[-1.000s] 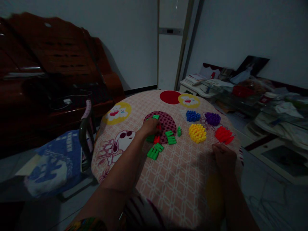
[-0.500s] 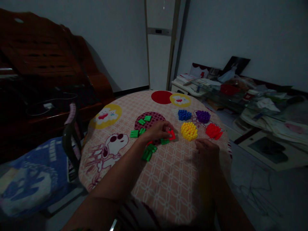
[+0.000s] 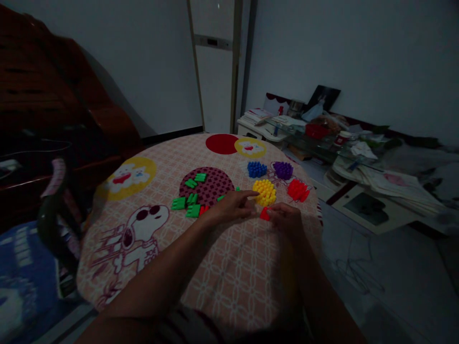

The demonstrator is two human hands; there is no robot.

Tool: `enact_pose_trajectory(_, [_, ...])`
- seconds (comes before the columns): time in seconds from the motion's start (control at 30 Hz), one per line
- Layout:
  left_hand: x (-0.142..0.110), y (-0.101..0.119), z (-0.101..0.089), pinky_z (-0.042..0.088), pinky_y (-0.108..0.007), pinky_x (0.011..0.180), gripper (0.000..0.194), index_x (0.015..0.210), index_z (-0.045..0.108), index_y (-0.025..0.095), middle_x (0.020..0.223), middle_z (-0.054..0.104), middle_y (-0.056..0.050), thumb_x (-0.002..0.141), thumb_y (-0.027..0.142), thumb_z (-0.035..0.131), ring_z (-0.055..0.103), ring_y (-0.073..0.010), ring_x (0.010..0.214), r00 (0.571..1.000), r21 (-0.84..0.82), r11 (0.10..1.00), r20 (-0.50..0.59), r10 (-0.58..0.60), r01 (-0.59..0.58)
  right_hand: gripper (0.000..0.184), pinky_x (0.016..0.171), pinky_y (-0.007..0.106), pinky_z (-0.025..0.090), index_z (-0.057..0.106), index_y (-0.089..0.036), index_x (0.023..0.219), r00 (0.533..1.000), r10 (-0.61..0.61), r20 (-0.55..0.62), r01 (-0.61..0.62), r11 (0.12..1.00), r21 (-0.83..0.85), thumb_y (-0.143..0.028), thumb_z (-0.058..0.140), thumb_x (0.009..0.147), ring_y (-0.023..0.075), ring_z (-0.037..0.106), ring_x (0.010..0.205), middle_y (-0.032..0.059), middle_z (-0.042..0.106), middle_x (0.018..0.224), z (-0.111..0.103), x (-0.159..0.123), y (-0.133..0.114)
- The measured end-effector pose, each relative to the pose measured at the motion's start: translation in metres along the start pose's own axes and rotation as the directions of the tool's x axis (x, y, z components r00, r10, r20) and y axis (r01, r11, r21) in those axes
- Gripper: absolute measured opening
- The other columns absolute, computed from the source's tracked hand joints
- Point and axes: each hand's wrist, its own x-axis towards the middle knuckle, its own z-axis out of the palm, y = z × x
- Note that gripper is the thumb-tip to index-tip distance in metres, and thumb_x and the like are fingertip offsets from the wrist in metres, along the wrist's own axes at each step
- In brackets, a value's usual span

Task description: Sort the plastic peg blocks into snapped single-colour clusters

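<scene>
The near part of the bench (image 3: 222,277), under a patterned pink cloth, lies in front of the yellow pile (image 3: 266,192) of small knobbed pieces. Just in front of that pile, on its right, the right hand (image 3: 289,220) grasps a red block (image 3: 264,214) between thumb and fingers. The left hand (image 3: 233,208) is just left of the pile, released, its index finger stretched to the pile's edge; whether it touches cannot be told. Farther left of the pile lie several green blocks (image 3: 192,210), with a red piece (image 3: 203,209) among them, partly hidden by the left arm. Right of the yellow pile sits a red pile (image 3: 297,190). Just behind it are a blue pile (image 3: 256,169) and, to the right, a purple pile (image 3: 283,170). Well left of the yellow pile is a chair (image 3: 53,224). Far behind it, a wooden sofa (image 3: 107,119) stands to the left, papers (image 3: 256,116) are stacked almost straight back, and a tall white cabinet (image 3: 215,86) rises to the left.
</scene>
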Motion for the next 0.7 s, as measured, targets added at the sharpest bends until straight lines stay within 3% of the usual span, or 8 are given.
enact_pose_trajectory(0.07, [0.0, -0.002, -0.008, 0.042, -0.022, 0.055, 0.044, 0.122, 0.069, 0.016, 0.067, 0.068, 0.001, 0.079, 0.028, 0.067, 0.061, -0.0132, 0.057, 0.997, -0.013, 1.0, -0.077, -0.018, 0.017, 0.028, 0.042, 0.023, 0.042, 0.072, -0.017, 0.072, 0.98, -0.007, -0.197, -0.007, 0.997, -0.071, -0.044, 0.071, 0.07, 0.013, 0.054, 0.043, -0.0003, 0.064, 0.054, -0.022, 0.005, 0.008])
enact_pose_trajectory(0.13, [-0.001, -0.006, -0.014, 0.045, -0.024, 0.056, 0.039, 0.116, 0.071, 0.016, 0.071, 0.07, -0.001, 0.08, 0.03, 0.066, 0.064, -0.0151, 0.059, 0.988, -0.047, 0.998, -0.147, -0.044, 0.038, 0.028, 0.046, 0.025, 0.045, 0.074, -0.016, 0.077, 0.927, -0.041, -0.374, -0.022, 0.986, -0.163, -0.043, 0.07, 0.07, 0.0147, 0.058, 0.048, 0.0021, 0.068, 0.061, -0.046, 0.011, 0.019])
enact_pose_trajectory(0.2, [-0.002, -0.01, -0.018, 0.046, -0.024, 0.056, 0.039, 0.115, 0.071, 0.017, 0.075, 0.072, -0.002, 0.08, 0.032, 0.065, 0.066, -0.0164, 0.062, 0.979, -0.081, 0.995, -0.193, -0.065, 0.05, 0.031, 0.052, 0.028, 0.046, 0.075, -0.016, 0.08, 0.887, -0.102, -0.45, -0.028, 0.962, -0.272, -0.044, 0.068, 0.07, 0.0168, 0.061, 0.053, 0.0029, 0.069, 0.063, -0.067, 0.016, 0.029])
enact_pose_trajectory(0.33, [-0.002, -0.014, -0.019, 0.048, -0.025, 0.057, 0.039, 0.113, 0.071, 0.017, 0.075, 0.072, -0.002, 0.078, 0.032, 0.066, 0.066, -0.0167, 0.062, 0.976, -0.082, 0.994, -0.2, -0.082, 0.067, 0.032, 0.062, 0.03, 0.047, 0.076, -0.016, 0.079, 0.884, -0.243, -0.399, 0.019, 0.872, -0.49, -0.044, 0.061, 0.071, 0.0183, 0.062, 0.061, 0.0039, 0.07, 0.067, -0.092, 0.025, 0.042])
enact_pose_trajectory(0.47, [-0.001, -0.015, -0.017, 0.048, -0.025, 0.057, 0.037, 0.112, 0.072, 0.018, 0.072, 0.07, -0.001, 0.078, 0.031, 0.065, 0.065, -0.0161, 0.061, 0.981, -0.08, 0.994, -0.176, -0.086, 0.073, 0.035, 0.067, 0.032, 0.048, 0.076, -0.016, 0.083, 0.911, -0.25, -0.328, 0.047, 0.853, -0.521, -0.043, 0.056, 0.073, 0.02, 0.062, 0.066, 0.0058, 0.072, 0.073, -0.096, 0.034, 0.045])
enact_pose_trajectory(0.57, [-0.002, -0.016, -0.017, 0.048, -0.025, 0.057, 0.037, 0.112, 0.072, 0.018, 0.072, 0.07, -0.002, 0.079, 0.03, 0.065, 0.064, -0.016, 0.061, 0.981, -0.074, 0.995, -0.174, -0.083, 0.071, 0.037, 0.067, 0.033, 0.048, 0.075, -0.015, 0.088, 0.901, -0.242, -0.36, 0.016, 0.848, -0.529, -0.042, 0.054, 0.073, 0.0207, 0.061, 0.066, 0.0053, 0.07, 0.072, -0.092, 0.036, 0.046])
enact_pose_trajectory(0.7, [-0.001, -0.017, -0.018, 0.047, -0.024, 0.057, 0.036, 0.113, 0.072, 0.017, 0.074, 0.07, -0.002, 0.08, 0.029, 0.065, 0.064, -0.015, 0.061, 0.979, -0.051, 0.997, -0.189, -0.074, 0.066, 0.033, 0.066, 0.032, 0.047, 0.069, -0.018, 0.087, 0.84, -0.256, -0.478, -0.053, 0.838, -0.542, -0.044, 0.058, 0.07, 0.0206, 0.06, 0.066, 0.0039, 0.067, 0.069, -0.084, 0.034, 0.048])
